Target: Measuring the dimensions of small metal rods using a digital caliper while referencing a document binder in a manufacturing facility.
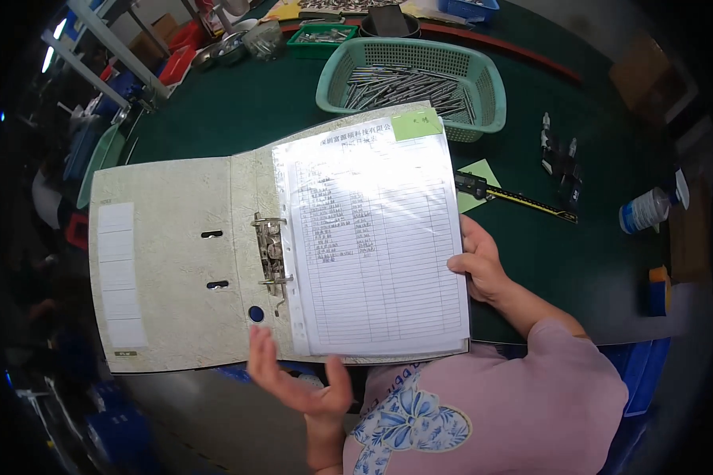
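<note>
Meanwhile, open binder (174, 261) on green worktop (238, 111): right hand (477, 265) gripping page stack (376, 245) edge, left hand (297, 380) open, empty, below.

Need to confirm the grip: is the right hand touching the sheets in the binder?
Touching. The head view shows the right hand with fingers on the right edge of the sheets.

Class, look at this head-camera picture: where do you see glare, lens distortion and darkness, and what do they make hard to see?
Head view: glare whitens the top of the plastic-sleeved sheet in the open binder, washing out its upper rows; the fisheye bends the binder's edges and the green basket; the rim falls black; the left hand and right hand stay sharp.
</note>
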Demonstrator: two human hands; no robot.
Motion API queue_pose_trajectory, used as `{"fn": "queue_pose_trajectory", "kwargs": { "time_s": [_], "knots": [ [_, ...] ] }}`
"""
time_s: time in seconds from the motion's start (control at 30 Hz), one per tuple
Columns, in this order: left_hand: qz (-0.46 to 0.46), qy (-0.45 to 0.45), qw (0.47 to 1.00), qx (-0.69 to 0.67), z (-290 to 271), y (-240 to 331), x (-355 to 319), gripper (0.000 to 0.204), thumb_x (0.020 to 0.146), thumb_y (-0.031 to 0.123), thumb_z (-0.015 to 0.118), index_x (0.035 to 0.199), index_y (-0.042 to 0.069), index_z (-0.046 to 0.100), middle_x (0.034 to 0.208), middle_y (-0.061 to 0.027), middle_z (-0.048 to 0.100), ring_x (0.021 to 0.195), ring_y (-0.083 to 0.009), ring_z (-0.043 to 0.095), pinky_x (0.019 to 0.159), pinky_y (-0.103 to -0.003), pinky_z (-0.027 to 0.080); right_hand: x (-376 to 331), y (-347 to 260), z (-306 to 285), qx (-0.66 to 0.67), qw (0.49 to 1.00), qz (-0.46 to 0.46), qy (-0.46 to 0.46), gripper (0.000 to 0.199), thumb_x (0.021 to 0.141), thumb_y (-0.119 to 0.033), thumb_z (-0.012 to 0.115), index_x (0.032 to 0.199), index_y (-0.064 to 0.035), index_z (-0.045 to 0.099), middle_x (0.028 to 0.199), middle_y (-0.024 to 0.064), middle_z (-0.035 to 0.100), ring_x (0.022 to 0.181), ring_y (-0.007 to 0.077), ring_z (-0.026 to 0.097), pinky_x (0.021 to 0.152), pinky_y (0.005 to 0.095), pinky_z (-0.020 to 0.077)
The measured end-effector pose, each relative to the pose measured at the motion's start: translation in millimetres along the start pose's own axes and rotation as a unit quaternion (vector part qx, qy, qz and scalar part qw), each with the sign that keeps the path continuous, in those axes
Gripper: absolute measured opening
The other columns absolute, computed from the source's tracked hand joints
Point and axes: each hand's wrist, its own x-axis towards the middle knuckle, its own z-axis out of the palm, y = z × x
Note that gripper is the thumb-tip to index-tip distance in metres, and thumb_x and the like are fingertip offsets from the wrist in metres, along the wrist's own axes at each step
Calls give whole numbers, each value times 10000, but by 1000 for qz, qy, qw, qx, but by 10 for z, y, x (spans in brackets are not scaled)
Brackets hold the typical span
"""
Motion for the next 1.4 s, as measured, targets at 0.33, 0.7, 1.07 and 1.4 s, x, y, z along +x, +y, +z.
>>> {"fn": "queue_pose_trajectory", "kwargs": {
  "time_s": [0.33,0.7,1.07,1.4],
  "knots": [
    [8,-295,952,80,834,454,183,731,569,275,719,1169,8,398,1211,-220,326,1168,-427,282,867,-620,197,116,102,126,58,997,-7,41,464,787,-49,408,1230,22,291,1137,148,463,1025,187,474,893,289,359],
    [-193,268,910,251,-123,-513,408,311,684,-31,558,989,-35,494,947,-157,512,930,-285,512,826,-352,405,115,134,60,29,997,-45,64,422,788,-35,365,1197,58,320,1095,160,498,994,181,507,887,285,378],
    [3,-277,961,-21,748,372,3,664,589,385,702,1134,70,491,1213,-210,340,1179,-407,261,923,-630,72,142,122,135,-5,995,-52,82,368,814,-47,383,1167,57,372,1086,141,504,974,170,505,866,274,382],
    [-75,-100,981,-152,608,121,-1,284,642,18,632,921,24,577,779,-99,523,765,-219,535,784,-383,401,156,102,66,-14,996,-47,76,372,847,-123,386,1176,50,367,1061,135,523,973,172,511,867,275,387]
  ]
}}
